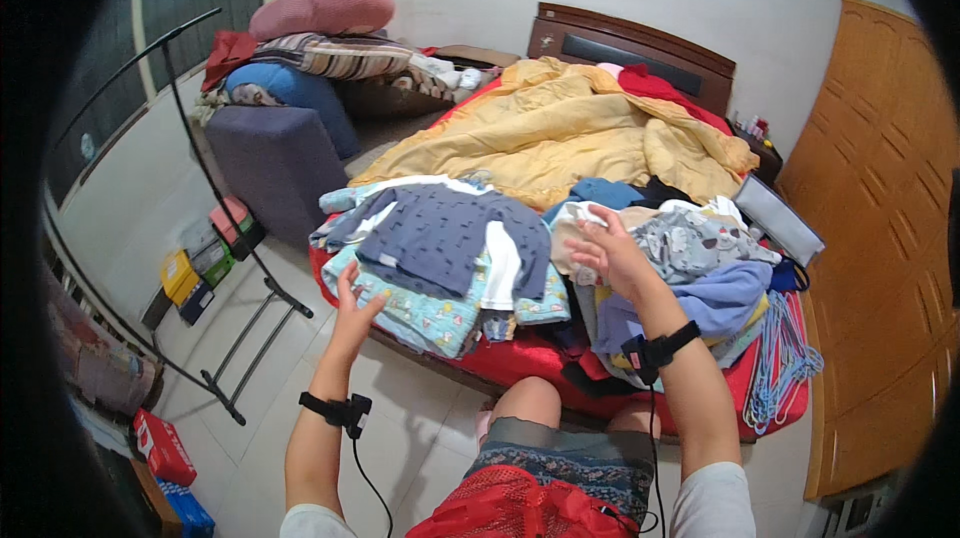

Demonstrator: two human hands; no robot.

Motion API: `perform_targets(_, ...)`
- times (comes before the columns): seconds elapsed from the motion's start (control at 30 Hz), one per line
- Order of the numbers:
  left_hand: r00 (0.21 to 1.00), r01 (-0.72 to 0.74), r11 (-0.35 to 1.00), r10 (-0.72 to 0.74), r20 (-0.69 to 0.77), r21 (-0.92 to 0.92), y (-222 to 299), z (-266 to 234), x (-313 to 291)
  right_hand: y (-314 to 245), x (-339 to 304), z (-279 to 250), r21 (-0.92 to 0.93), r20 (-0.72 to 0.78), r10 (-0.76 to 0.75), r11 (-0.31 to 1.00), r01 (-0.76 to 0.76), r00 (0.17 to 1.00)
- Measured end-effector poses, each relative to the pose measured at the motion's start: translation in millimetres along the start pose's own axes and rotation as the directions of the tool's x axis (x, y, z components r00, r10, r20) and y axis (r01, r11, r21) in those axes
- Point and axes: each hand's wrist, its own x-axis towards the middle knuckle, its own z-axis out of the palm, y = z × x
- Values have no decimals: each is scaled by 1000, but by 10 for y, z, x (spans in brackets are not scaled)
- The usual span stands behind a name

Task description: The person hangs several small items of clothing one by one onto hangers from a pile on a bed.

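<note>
Over the left part of the bed's foot end lies a dark blue-grey patterned shirt (425, 238), spread on top of other clothes. Beneath it, light teal printed fabric (430, 320) hangs toward the bed's edge. My left hand (357, 306) is held near this fabric with its fingers apart and nothing in them. Above the right-hand clothes heap, my right hand (612, 256) has its fingers spread and holds nothing. Around it are a beige cloth (572, 238), a grey printed garment (690, 241) and a lavender-blue garment (715, 298).
A yellow quilt (560, 128) covers the far bed. Blue hangers (785, 363) lie at the right corner, near a grey-white box-shaped case (778, 218). A black metal rack (190, 128) stands left, beside a grey-blue sofa piece (265, 168). Wooden wardrobe doors (880, 238) rise at right.
</note>
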Motion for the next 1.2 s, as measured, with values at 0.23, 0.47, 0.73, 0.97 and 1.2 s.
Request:
perform_targets(0.23, 926, -163, 986, 159, 342, -17, 494, 1208, -208, -195, -678, -636, -611, 209, 177, 791, -13, 962)
perform_targets(0.47, 792, -359, 928, 359, 493, -99, 1004, 2391, -256, -439, -1191, -1206, -963, -93, -323, 268, -3, 942)
perform_targets(0.73, 520, -780, 624, 601, 607, 51, 1272, 3390, -525, -208, -1580, -1834, -988, -130, -746, 40, -151, 653)
perform_targets(0.97, 517, -818, 556, 594, 616, 151, 1246, 3563, -750, -17, -1795, -2266, -992, -21, -780, -64, -112, 626)
perform_targets(1.2, 583, -708, 700, 507, 635, 92, 1106, 3297, -765, 117, -1861, -2384, -255, -661, -237, 963, 84, 712)
